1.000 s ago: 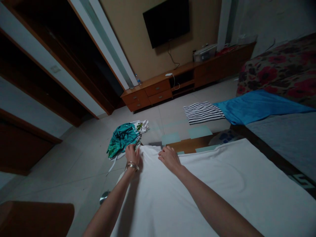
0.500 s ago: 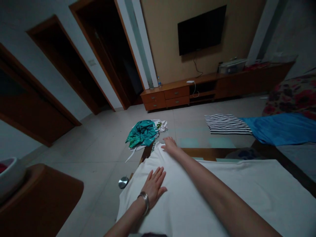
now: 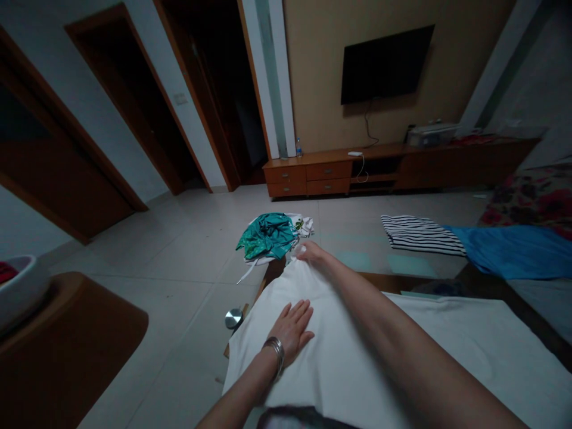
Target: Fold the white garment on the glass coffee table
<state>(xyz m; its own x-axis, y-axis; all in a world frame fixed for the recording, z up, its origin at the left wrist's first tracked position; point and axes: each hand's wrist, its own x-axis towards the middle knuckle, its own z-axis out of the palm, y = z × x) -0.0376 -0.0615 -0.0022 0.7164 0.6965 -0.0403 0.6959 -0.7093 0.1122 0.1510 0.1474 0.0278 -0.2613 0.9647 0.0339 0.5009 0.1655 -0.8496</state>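
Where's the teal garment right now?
In the head view the teal garment lies crumpled on the table's far left corner, just left of the right hand gripping the white cloth, atop a white printed piece.

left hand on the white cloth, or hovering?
Touching. The head view shows the left hand lying flat, palm down, fingers spread, on the white cloth, with no gap visible.

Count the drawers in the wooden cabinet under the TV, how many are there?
4, in two stacked pairs at the cabinet's left end: upper left drawer, lower left drawer, upper right drawer, lower right drawer. The dim right part may hide more.
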